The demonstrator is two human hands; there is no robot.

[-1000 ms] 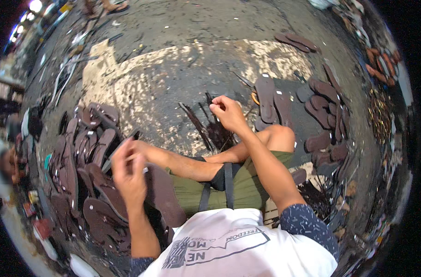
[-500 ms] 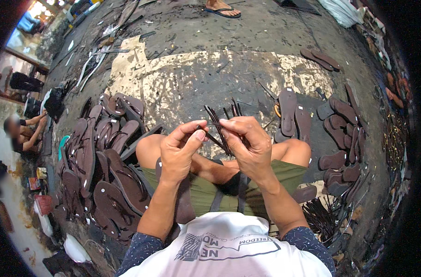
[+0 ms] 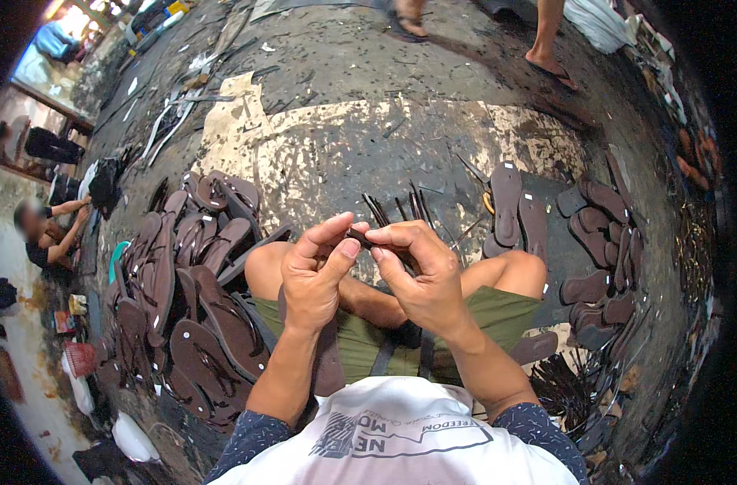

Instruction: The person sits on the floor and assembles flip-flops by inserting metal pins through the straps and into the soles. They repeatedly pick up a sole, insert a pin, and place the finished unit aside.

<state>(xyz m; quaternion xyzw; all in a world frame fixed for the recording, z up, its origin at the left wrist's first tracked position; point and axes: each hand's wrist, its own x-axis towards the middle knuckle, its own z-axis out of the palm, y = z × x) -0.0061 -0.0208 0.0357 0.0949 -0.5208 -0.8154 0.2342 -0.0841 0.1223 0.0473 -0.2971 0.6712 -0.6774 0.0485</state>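
In front of my crossed legs, both hands meet over a short dark strip (image 3: 359, 238) that looks like a flip-flop strap. My left hand (image 3: 313, 275) pinches one end between thumb and fingers. Closed on the other end, my right hand (image 3: 421, 275) touches the fingertips of the left; most of the strip is hidden by the fingers. Just beyond them, several thin dark straps (image 3: 419, 204) lie on the floor, partly covered by my hands.
A heap of brown flip-flops (image 3: 211, 319) lies at my left. To the right are bare brown soles (image 3: 507, 206), scissors with orange handles (image 3: 487, 200), more soles (image 3: 601, 194) and a bundle of dark straps (image 3: 564, 386). Another person's feet (image 3: 553, 69) are at the far side; someone sits at left (image 3: 49, 234).
My hands have come together, and the strip between them now shows less. Another person's feet have moved at the far side, with a second leg now in view at right.
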